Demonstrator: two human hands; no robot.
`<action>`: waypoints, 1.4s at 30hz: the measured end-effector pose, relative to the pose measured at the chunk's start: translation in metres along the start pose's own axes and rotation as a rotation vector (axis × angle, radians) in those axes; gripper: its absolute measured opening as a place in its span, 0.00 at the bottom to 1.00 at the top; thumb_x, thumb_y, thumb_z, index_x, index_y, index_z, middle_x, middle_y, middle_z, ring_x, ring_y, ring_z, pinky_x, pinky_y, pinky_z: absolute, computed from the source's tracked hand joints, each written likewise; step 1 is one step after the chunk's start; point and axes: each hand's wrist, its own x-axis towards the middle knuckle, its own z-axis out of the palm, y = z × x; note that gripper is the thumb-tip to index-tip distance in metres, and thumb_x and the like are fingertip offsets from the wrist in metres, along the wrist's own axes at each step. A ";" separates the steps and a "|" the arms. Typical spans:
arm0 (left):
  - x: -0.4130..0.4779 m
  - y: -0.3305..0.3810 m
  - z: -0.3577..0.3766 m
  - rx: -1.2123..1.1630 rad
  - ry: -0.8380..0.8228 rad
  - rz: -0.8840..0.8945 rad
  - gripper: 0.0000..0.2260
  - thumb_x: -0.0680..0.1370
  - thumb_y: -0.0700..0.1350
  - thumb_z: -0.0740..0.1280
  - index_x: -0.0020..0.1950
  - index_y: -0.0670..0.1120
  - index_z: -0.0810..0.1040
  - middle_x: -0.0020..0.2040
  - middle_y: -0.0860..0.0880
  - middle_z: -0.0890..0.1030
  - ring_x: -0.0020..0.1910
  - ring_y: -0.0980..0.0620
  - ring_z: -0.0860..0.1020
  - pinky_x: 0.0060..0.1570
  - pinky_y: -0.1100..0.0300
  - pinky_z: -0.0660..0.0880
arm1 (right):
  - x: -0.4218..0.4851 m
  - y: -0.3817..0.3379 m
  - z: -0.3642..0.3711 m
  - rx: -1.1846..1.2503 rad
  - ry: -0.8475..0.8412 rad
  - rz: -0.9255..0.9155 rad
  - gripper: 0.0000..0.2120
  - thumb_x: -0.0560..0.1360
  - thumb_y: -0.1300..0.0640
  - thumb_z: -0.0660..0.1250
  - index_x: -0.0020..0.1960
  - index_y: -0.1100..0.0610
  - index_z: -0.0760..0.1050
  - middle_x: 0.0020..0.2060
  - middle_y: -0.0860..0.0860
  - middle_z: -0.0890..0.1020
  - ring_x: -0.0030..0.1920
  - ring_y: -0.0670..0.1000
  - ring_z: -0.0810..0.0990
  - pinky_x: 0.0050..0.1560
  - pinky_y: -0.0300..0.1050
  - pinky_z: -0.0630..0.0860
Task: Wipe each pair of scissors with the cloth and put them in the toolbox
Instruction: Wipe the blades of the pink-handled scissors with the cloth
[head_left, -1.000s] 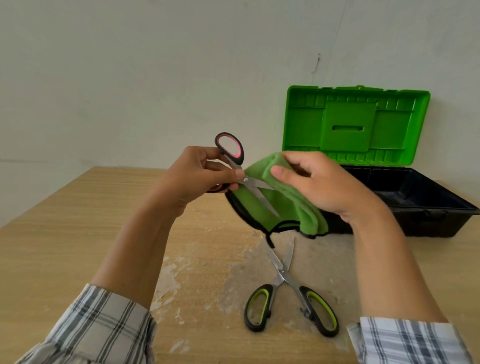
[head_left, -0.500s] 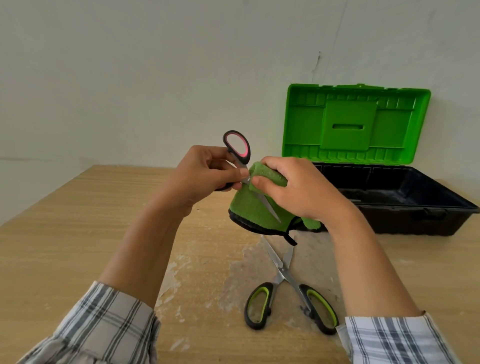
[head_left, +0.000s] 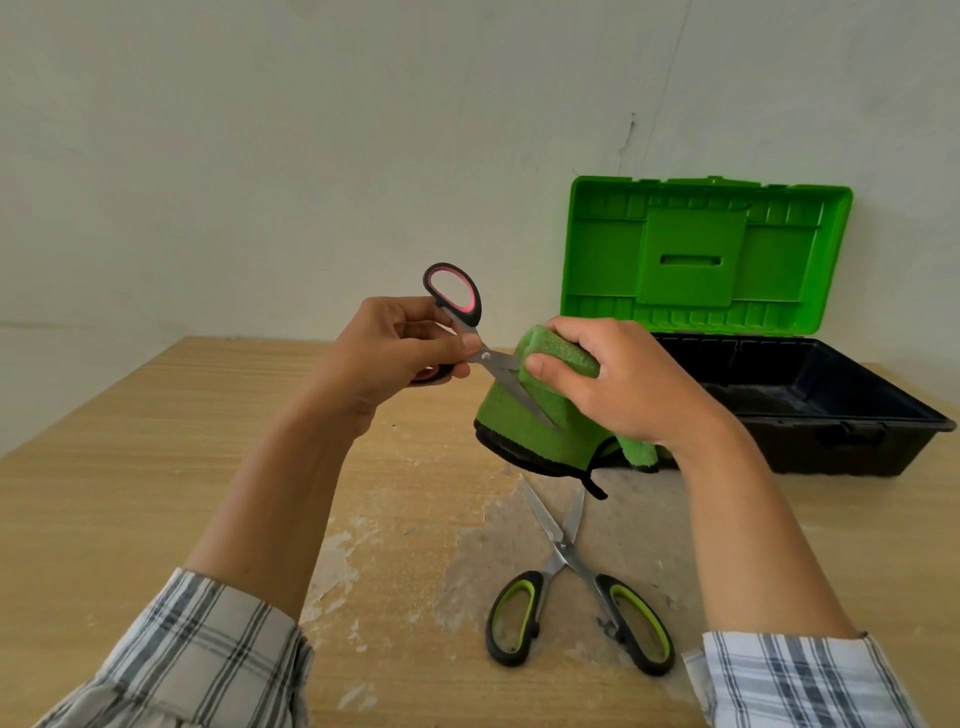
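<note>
My left hand (head_left: 395, 353) grips the pink-and-black handled scissors (head_left: 460, 312) by the handles, held above the table with the blades spread. My right hand (head_left: 618, 379) pinches the green cloth (head_left: 535, 421) folded over one blade near the pivot; the other blade lies across the cloth's front. A second pair, with lime-and-black handles (head_left: 571, 608), lies open on the wooden table (head_left: 156, 467) below the cloth. The toolbox (head_left: 841, 410), black with its green lid raised, stands at the back right, and its inside looks bare.
The toolbox lid (head_left: 701, 254) leans back against a pale wall. Worn, pale patches mark the tabletop around the lying scissors. The table's left edge runs diagonally at the far left.
My right hand has slid the bunched cloth up the blade toward the pivot. The pink scissors have tilted slightly, handle higher. The lime pair has not moved.
</note>
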 end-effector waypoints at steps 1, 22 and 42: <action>0.000 0.000 -0.002 -0.008 0.007 -0.004 0.03 0.72 0.38 0.74 0.45 0.42 0.82 0.34 0.46 0.84 0.34 0.53 0.82 0.40 0.63 0.80 | -0.001 0.001 -0.001 -0.002 0.006 0.010 0.12 0.81 0.47 0.65 0.54 0.54 0.80 0.37 0.50 0.84 0.30 0.47 0.78 0.33 0.43 0.74; 0.003 0.000 -0.014 -0.388 0.162 -0.015 0.08 0.74 0.40 0.72 0.53 0.40 0.80 0.36 0.50 0.83 0.36 0.56 0.81 0.41 0.64 0.79 | -0.011 0.015 -0.022 0.377 0.197 0.159 0.08 0.80 0.49 0.65 0.55 0.47 0.82 0.48 0.43 0.87 0.50 0.42 0.85 0.56 0.47 0.81; -0.003 0.005 -0.006 0.017 -0.099 0.196 0.36 0.66 0.32 0.79 0.65 0.54 0.65 0.62 0.43 0.75 0.47 0.43 0.85 0.53 0.50 0.81 | -0.003 0.009 -0.013 0.127 0.300 0.122 0.09 0.81 0.51 0.65 0.51 0.56 0.81 0.38 0.46 0.83 0.36 0.39 0.80 0.34 0.34 0.74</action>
